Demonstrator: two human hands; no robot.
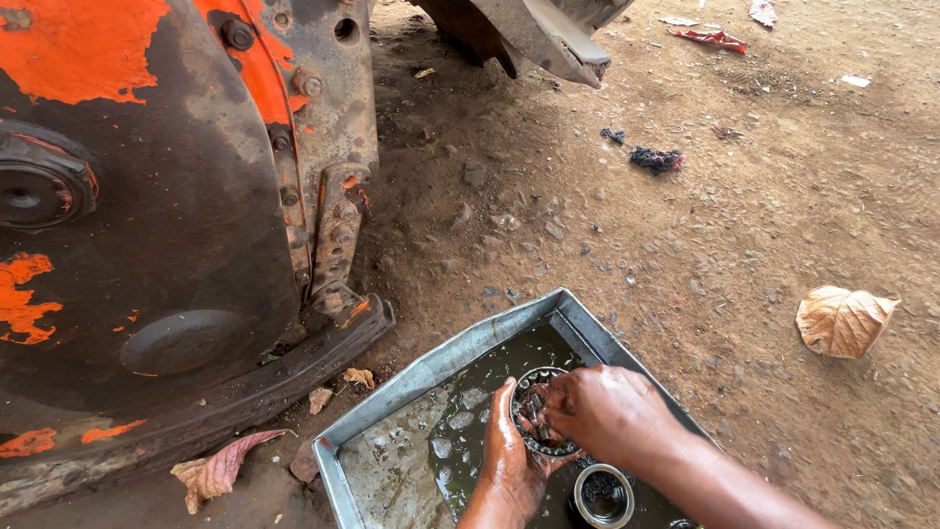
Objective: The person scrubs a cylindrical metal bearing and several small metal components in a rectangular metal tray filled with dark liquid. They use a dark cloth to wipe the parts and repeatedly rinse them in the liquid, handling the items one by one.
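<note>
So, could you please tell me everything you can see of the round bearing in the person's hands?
The bearing is a dark metal ring with rollers set in a cage, wet and greasy-looking. It is held tilted just above the murky liquid in the grey metal tray. The left hand cups it from below; the right hand covers its right side, fingers inside. A smaller ring lies nearby.

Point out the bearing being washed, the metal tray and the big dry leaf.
Bearing (pixel 534 400), head view: its upper roller ring.
Metal tray (pixel 446 360), head view: its far-left rim.
Dry leaf (pixel 842 320), head view: middle of the blade.
</note>
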